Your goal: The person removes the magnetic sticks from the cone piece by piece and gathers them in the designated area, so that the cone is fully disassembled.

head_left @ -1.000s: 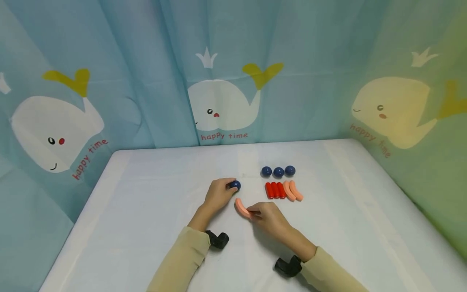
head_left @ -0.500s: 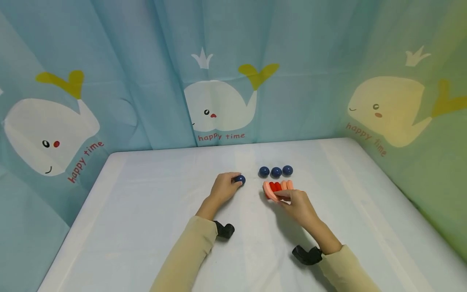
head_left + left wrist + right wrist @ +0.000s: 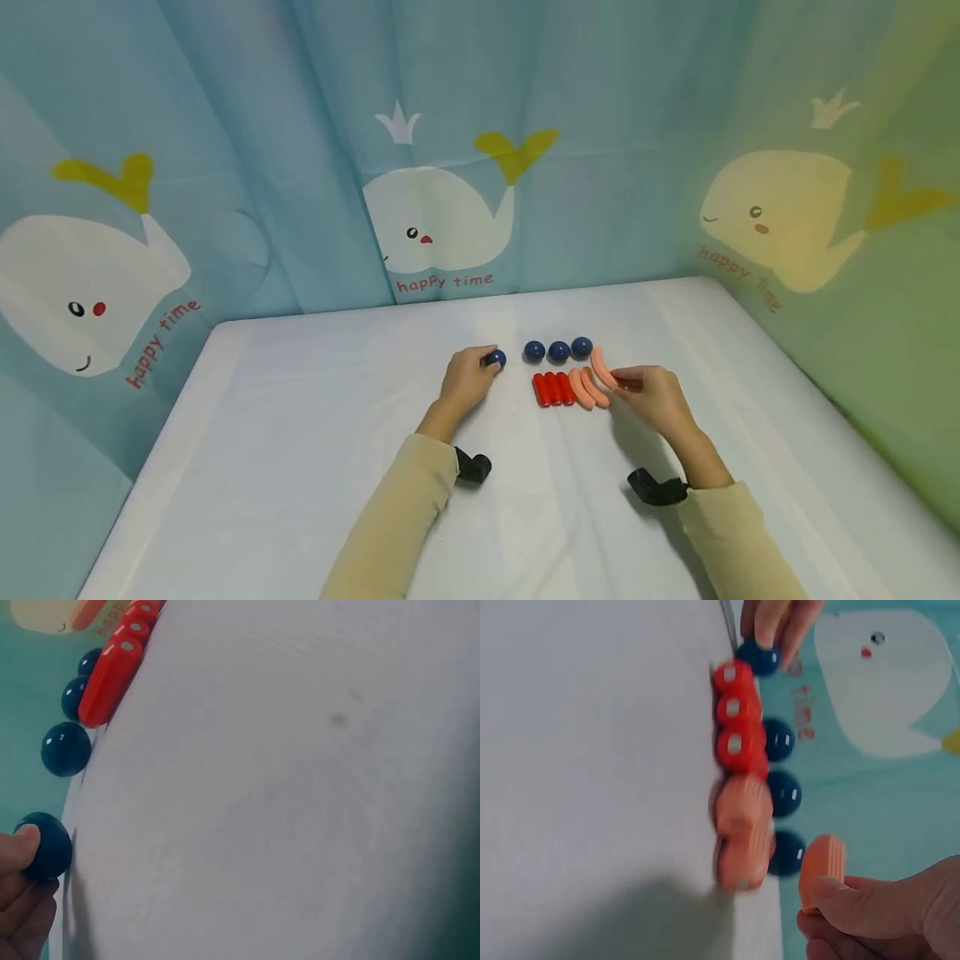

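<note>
My left hand pinches a dark blue ball between thumb and fingers, left of a row of three similar balls. In the left wrist view the thumb presses on that ball. My right hand pinches one end of a curved orange stick, like a toy sausage, above the table. It is near two more orange sticks lying side by side. Three short red sticks lie left of those, touching one another. The right wrist view shows the held orange stick raised between thumb and fingers.
The white-covered table has a blue-green curtain with whale prints behind it and at both sides. Black wrist-worn devices hang below each wrist, close over the tabletop.
My right hand has carried the orange stick rightward, over the red sticks, to the right end of the orange ones. My left hand has moved the held ball slightly away and nearer the ball row.
</note>
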